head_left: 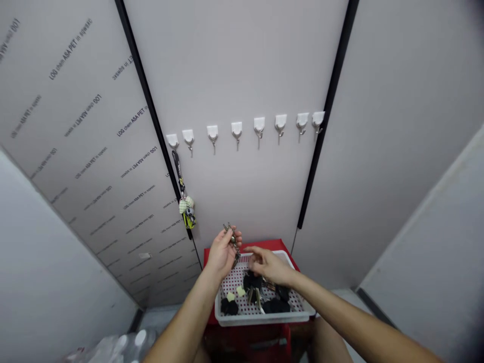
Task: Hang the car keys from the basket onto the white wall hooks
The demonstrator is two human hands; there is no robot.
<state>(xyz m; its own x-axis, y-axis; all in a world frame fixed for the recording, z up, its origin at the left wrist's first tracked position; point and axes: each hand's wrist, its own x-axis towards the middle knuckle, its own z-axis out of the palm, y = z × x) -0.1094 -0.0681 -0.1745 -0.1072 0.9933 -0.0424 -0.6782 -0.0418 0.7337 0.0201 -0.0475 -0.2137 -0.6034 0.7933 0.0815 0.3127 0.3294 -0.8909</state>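
Note:
My left hand [223,252] is closed on a bunch of keys [232,236], raised just above a white perforated basket [264,317]. My right hand [269,264] hovers over the basket with its fingers loosely spread, reaching toward the left hand and the keys. The basket holds several more key bunches [260,295] with black and pale tags. On the wall above runs a row of white hooks [237,129]. One keychain with a black strap and a yellow-green charm [186,207] hangs from the leftmost hook [172,140].
The basket rests on a red stool or stand [249,245] against the grey wall panels. Black vertical strips [321,136] divide the panels. Clear plastic bottles [124,345] lie at the lower left on the floor.

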